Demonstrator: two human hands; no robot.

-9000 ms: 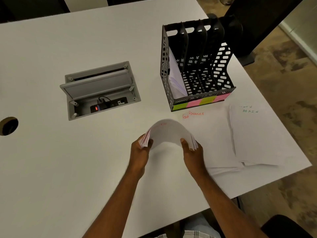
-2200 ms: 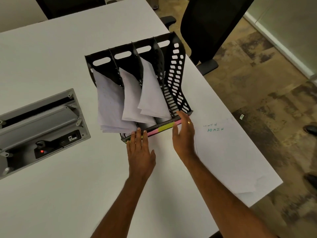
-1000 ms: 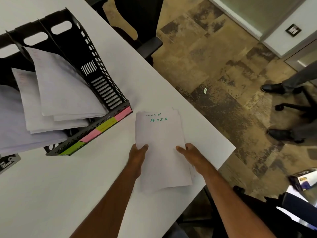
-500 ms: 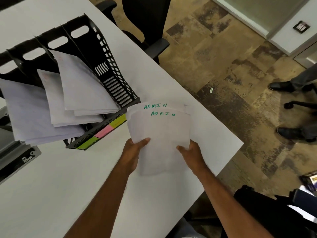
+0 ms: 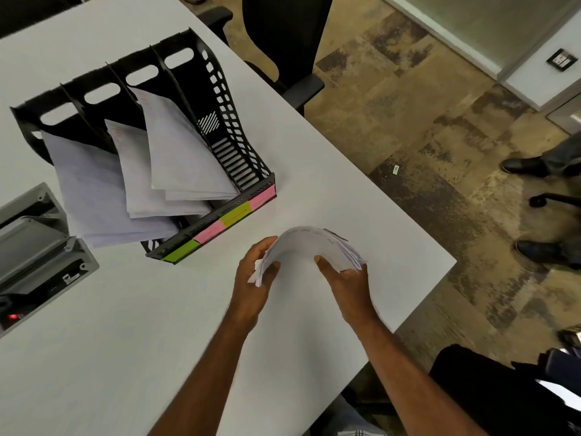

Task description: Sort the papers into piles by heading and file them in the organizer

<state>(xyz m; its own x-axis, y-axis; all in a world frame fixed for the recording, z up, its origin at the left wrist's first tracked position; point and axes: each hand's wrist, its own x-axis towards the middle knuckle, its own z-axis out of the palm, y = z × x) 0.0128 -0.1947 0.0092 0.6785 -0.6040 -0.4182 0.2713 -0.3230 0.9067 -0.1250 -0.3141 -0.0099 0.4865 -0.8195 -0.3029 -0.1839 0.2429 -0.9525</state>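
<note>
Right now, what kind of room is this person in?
Probably an office or meeting room. There is a big white table with a built-in power box, a black paper organizer holding sorted papers, and a black office chair pushed up beside it.

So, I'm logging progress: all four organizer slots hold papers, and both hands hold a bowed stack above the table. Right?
Not quite. The head view shows only three slots of the organizer holding papers; the rightmost slot is empty. The rest stands: the left hand and the right hand hold a bowed stack above the table.
</note>
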